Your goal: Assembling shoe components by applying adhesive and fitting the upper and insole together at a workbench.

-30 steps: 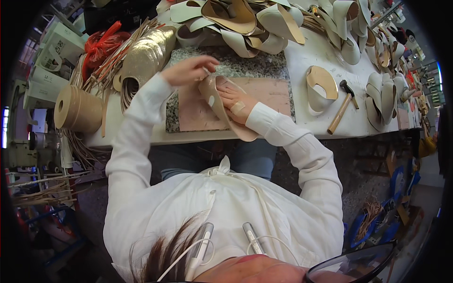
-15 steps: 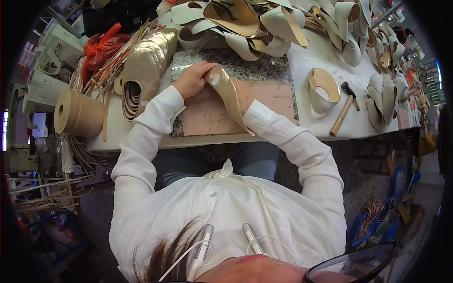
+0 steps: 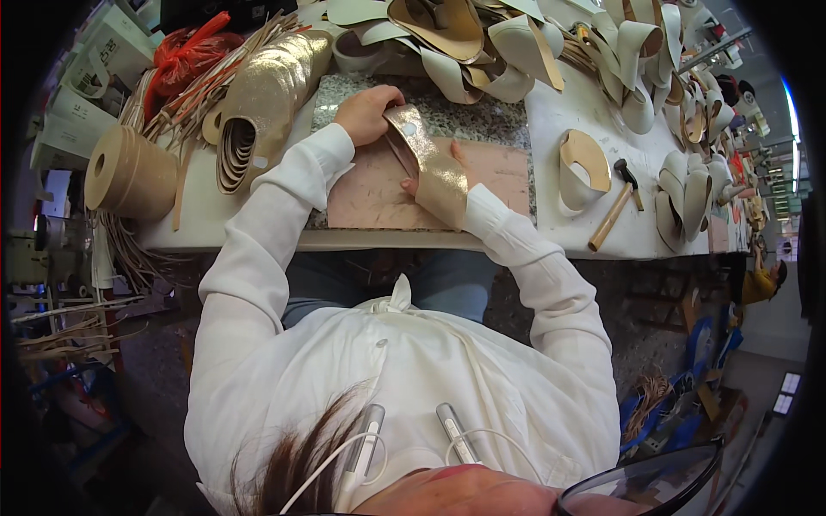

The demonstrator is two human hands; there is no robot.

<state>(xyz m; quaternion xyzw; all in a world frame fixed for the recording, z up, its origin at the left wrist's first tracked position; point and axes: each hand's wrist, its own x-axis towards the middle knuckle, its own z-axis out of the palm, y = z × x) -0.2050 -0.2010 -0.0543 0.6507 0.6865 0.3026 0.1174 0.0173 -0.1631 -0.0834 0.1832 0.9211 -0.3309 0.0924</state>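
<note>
Above the pink board (image 3: 361,193), a shiny gold shoe upper (image 3: 443,185) with a small pale patch is held between my hands, its upper end curving to the left. My left hand (image 3: 370,114) is closed on that end, fingers bent over the edge. Most of my right hand (image 3: 459,155) is hidden behind the lower, wider part; a fingertip shows past its right edge and another on its left side. To the left lies a nested row of similar gold uppers (image 3: 280,86).
A hammer (image 3: 615,206) and a white-and-tan upper (image 3: 585,170) lie to the right. Piled uppers (image 3: 447,34) crowd the back. A brown tape roll (image 3: 133,168) sits at the left edge, near a red plastic bag (image 3: 189,56). The board rests on a speckled stone slab (image 3: 344,90).
The gold upper has turned so its shiny face shows more widely. My left hand has shifted slightly up, and my right hand has gone further behind the piece. The whole view has shifted a little.
</note>
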